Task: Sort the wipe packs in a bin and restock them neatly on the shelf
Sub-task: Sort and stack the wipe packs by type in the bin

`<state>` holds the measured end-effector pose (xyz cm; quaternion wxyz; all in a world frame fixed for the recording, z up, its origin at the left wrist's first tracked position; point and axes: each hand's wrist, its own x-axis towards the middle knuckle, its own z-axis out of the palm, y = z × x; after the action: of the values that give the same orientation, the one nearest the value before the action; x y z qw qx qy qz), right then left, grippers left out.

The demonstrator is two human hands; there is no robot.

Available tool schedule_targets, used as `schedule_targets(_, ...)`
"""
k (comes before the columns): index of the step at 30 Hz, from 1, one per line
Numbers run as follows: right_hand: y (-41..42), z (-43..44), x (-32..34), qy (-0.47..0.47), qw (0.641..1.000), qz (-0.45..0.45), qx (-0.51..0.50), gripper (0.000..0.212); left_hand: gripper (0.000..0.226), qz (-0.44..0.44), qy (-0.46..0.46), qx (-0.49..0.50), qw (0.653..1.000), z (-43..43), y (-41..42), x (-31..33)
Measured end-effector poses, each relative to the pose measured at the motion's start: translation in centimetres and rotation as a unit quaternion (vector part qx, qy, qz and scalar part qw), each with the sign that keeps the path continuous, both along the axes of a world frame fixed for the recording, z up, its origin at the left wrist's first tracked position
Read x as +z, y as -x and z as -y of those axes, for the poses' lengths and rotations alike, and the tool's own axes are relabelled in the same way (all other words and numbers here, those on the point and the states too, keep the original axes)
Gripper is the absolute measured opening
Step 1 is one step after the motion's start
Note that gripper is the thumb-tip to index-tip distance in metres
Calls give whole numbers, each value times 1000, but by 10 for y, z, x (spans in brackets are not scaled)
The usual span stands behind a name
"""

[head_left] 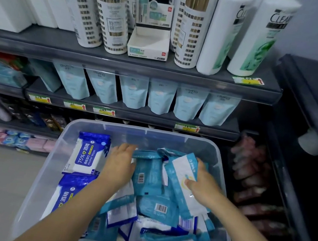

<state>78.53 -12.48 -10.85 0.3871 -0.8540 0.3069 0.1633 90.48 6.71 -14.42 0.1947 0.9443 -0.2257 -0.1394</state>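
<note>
Fingers [127,148] of the left hand [121,162] lie fairly straight and close together, palm down, pressed against the top edge of the teal packs [145,177] in the middle of the bin [48,165]. They curl round nothing that I can see. Over on the right hand [203,181], the fingers [201,164] wrap behind the edge of a white pack [179,169] with the thumb on its face, so it looks gripped. From the head view, which is all there is, every wipe pack in sight is inside the clear bin, which sits on the floor in front of the shelf [134,114]. Sorting looks partly done. Two blue packs [87,155] lie flat and apart along the left wall, one behind the other, while the teal ones bunch up in the centre between the hands. The near end is a jumble, with teal, white and blue-edged packs overlapping at all angles. Restocking, as far as I can judge, has not begun, since the shelf straight ahead carries a row of pale pouches [133,92] and the one above holds bottles [111,16]. Something blue sits at the far left of the shelf, too blurred to name. What remains is untangling the near heap, then lifting each kind out and lining it up.
</note>
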Motion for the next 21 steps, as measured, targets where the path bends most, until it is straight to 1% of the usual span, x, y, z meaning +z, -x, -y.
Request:
schedule_targets(2, 0, 1, -2, -1, 1000, 0, 1, 71, 48, 23, -63, -33, 997, 5, -5, -9)
schedule_targets(3, 0, 1, -3, 0, 1000, 1, 1, 71, 46, 29, -77, -34, 996, 7, -8, -13)
schedule_targets(6, 0, 2, -5, -1, 1000, 1, -3, 72, 37, 37, -67, -18, 997, 10, -14, -17)
schedule_targets(9, 1, 2, -7, -6, 1000, 5, -12, 71, 23, 23, -16, 17, 999, 9, -15, -5)
schedule_targets(12, 2, 2, -10, -11, 1000, 10, -25, 71, 20, -8, 90, 55, 994, 4, -18, 15)
schedule_targets(14, 2, 0, -10, -26, 999, 18, -41, 70, 16, -57, 147, 75, 985, -1, -19, 30)
schedule_targets(17, 3, -2, -9, -58, 995, 38, -76, 67, 10, -154, 223, 103, 957, -11, -14, 44)
schedule_targets(18, 4, -2, -8, -70, 992, 49, -88, 66, 8, -191, 253, 116, 941, -13, -10, 46)
schedule_targets(21, 7, -2, -8, -115, 981, 77, -134, 60, 11, -294, 343, 156, 878, -20, 2, 46)
